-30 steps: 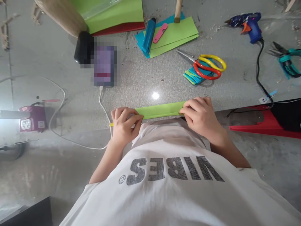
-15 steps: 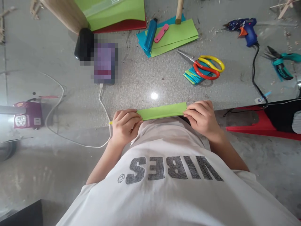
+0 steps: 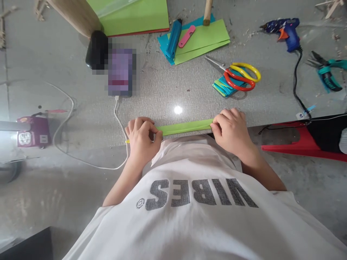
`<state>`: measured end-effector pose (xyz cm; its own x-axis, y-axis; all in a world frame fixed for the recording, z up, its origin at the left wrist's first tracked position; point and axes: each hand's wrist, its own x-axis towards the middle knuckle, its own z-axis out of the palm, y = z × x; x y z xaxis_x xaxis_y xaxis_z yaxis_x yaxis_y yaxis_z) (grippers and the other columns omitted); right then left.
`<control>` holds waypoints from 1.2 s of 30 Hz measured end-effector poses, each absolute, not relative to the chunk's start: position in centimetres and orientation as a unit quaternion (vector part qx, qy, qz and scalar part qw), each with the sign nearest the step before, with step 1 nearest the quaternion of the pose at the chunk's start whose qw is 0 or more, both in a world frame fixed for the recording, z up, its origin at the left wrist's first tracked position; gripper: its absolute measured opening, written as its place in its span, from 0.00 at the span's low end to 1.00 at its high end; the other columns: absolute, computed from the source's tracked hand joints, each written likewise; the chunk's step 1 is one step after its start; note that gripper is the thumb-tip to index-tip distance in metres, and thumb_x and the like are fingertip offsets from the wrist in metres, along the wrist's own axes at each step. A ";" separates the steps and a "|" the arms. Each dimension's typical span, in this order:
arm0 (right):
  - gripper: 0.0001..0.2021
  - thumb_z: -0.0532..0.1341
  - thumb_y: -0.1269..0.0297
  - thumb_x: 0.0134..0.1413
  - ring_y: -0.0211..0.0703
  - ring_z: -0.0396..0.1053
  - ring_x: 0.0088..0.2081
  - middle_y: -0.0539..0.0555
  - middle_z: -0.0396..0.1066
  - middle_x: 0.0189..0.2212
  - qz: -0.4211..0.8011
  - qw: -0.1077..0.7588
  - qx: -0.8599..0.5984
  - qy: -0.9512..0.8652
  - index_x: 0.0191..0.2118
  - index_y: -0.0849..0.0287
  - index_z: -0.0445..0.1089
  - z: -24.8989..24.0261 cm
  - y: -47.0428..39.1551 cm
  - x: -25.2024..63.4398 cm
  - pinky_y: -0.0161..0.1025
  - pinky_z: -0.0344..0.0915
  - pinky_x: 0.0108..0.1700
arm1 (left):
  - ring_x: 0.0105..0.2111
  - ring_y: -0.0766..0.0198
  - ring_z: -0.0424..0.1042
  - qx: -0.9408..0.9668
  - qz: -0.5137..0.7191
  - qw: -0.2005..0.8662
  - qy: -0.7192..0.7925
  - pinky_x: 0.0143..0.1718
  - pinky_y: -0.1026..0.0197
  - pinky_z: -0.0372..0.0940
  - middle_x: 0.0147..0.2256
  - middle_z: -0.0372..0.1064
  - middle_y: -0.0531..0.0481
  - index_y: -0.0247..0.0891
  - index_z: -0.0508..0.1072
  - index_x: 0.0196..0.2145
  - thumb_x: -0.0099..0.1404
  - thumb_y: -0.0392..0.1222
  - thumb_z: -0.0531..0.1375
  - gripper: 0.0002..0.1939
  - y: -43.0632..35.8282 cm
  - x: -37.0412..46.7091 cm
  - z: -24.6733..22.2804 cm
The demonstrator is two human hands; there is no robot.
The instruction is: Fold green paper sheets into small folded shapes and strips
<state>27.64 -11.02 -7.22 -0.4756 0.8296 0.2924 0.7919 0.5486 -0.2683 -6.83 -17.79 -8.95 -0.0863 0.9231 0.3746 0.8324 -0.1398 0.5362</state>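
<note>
- A folded green paper strip (image 3: pixel 185 127) lies along the near edge of the grey table (image 3: pixel 168 86), just in front of the person's white shirt.
- The left hand (image 3: pixel 142 139) pinches the strip's left end, its fingers (image 3: pixel 148 127) curled tight over the paper.
- The right hand (image 3: pixel 232 130) grips the strip's right end, fingers closed on it.
- Toward the far edge lie green and blue paper sheets (image 3: pixel 202 38) with a blue utility knife (image 3: pixel 173 39) and a pink cutter (image 3: pixel 186 36) on them.
- Scissors with red and yellow handles (image 3: pixel 238 75) rest on a small stack of folded papers.
- Near the far right corner lie a blue glue gun (image 3: pixel 284 29) and teal pliers (image 3: pixel 326 70).
- A phone (image 3: pixel 120 71), blurred, sits left of centre with a white cable (image 3: pixel 119 119) plugged in.
</note>
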 end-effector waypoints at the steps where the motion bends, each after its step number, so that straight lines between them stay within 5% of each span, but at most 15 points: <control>1: 0.11 0.64 0.72 0.74 0.57 0.70 0.44 0.55 0.75 0.36 0.055 0.209 -0.475 -0.853 0.39 0.51 0.66 -7.2 -10.9 27.6 0.52 0.55 0.47 | 0.49 0.43 0.78 0.679 0.341 0.065 0.646 0.53 0.37 0.67 0.48 0.84 0.42 0.45 0.76 0.37 0.73 0.36 0.69 0.07 -17.8 -6.9 -8.9; 8: 0.10 0.67 0.73 0.81 0.52 0.75 0.44 0.52 0.82 0.41 0.080 0.310 -0.390 -0.863 0.45 0.50 0.79 -7.8 -10.4 28.2 0.52 0.63 0.49 | 0.41 0.51 0.81 0.783 0.352 0.027 0.513 0.46 0.44 0.68 0.41 0.88 0.50 0.50 0.87 0.44 0.79 0.30 0.64 0.14 -17.9 -8.3 -9.3; 13: 0.09 0.69 0.70 0.82 0.52 0.77 0.46 0.52 0.84 0.41 0.071 0.313 -0.346 -0.882 0.46 0.49 0.84 -8.5 -10.8 29.3 0.55 0.68 0.53 | 0.41 0.48 0.83 0.788 0.371 -0.014 0.491 0.46 0.43 0.70 0.43 0.90 0.48 0.50 0.86 0.49 0.79 0.42 0.72 0.03 -18.3 -8.7 -10.3; 17: 0.08 0.69 0.64 0.82 0.56 0.77 0.49 0.54 0.84 0.43 0.084 0.272 -0.355 -0.890 0.47 0.48 0.87 -8.9 -11.2 30.3 0.57 0.67 0.54 | 0.42 0.47 0.82 0.779 0.349 0.007 0.521 0.47 0.42 0.70 0.43 0.88 0.47 0.51 0.85 0.45 0.81 0.47 0.73 0.03 -18.5 -8.7 -10.8; 23: 0.13 0.65 0.68 0.82 0.55 0.73 0.45 0.54 0.80 0.38 0.076 0.279 -0.380 -0.879 0.40 0.49 0.81 -8.7 -11.5 29.6 0.56 0.65 0.52 | 0.41 0.50 0.78 0.746 0.405 0.015 0.529 0.45 0.43 0.65 0.41 0.86 0.48 0.47 0.80 0.40 0.84 0.40 0.68 0.10 -18.1 -7.1 -10.0; 29: 0.12 0.62 0.69 0.78 0.56 0.69 0.44 0.55 0.77 0.38 0.061 0.274 -0.453 -0.846 0.38 0.51 0.73 -7.8 -11.9 27.4 0.55 0.60 0.48 | 0.46 0.44 0.73 0.693 0.357 0.047 0.624 0.49 0.40 0.61 0.43 0.80 0.43 0.45 0.74 0.33 0.76 0.38 0.68 0.12 -17.6 -6.3 -9.3; 33: 0.13 0.65 0.70 0.72 0.57 0.68 0.44 0.55 0.73 0.36 0.088 0.258 -0.510 -0.816 0.35 0.51 0.63 -7.5 -12.0 26.5 0.55 0.58 0.48 | 0.48 0.42 0.73 0.688 0.322 0.046 0.649 0.53 0.38 0.63 0.47 0.79 0.41 0.46 0.81 0.41 0.74 0.37 0.67 0.04 -17.5 -6.1 -9.1; 36: 0.16 0.66 0.71 0.68 0.57 0.68 0.43 0.54 0.71 0.34 0.098 0.265 -0.516 -0.809 0.35 0.50 0.58 -7.5 -11.9 26.2 0.54 0.57 0.47 | 0.50 0.43 0.77 0.734 0.334 -0.016 0.591 0.56 0.36 0.64 0.50 0.84 0.43 0.50 0.86 0.49 0.76 0.32 0.66 0.13 -17.9 -5.5 -9.5</control>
